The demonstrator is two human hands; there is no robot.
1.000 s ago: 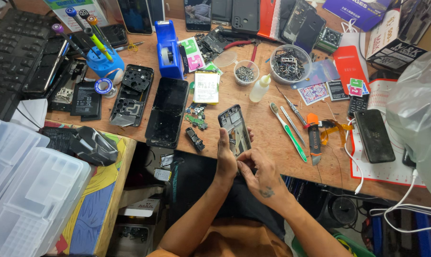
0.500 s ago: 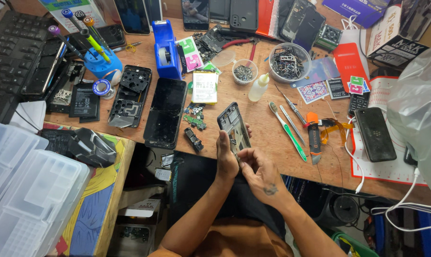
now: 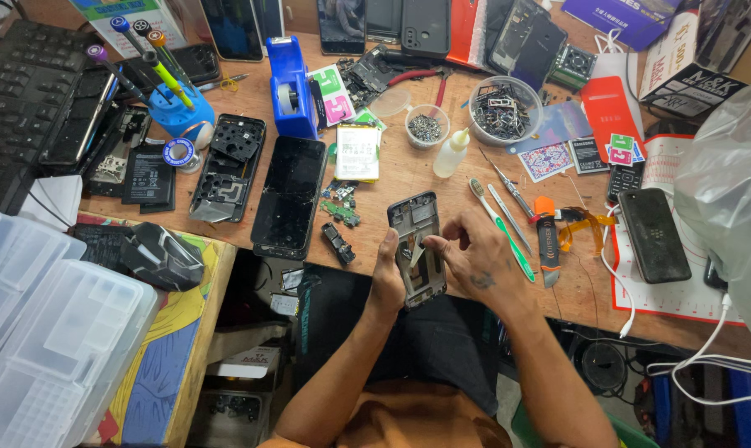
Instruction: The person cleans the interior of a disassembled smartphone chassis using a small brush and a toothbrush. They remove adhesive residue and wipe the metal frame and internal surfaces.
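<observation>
Head view: I see left hand (image 3: pixel 388 278) gripping the opened phone frame (image 3: pixel 418 249) by its left edge at the workbench (image 3: pixel 408 170) front, steadying it. Right hand (image 3: pixel 475 261) has fingertips pinched inside the frame; I can't tell what they pinch

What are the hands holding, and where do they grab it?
The left hand grips the opened grey phone frame by its left edge; the right hand fingertips pinch at its middle.
</observation>
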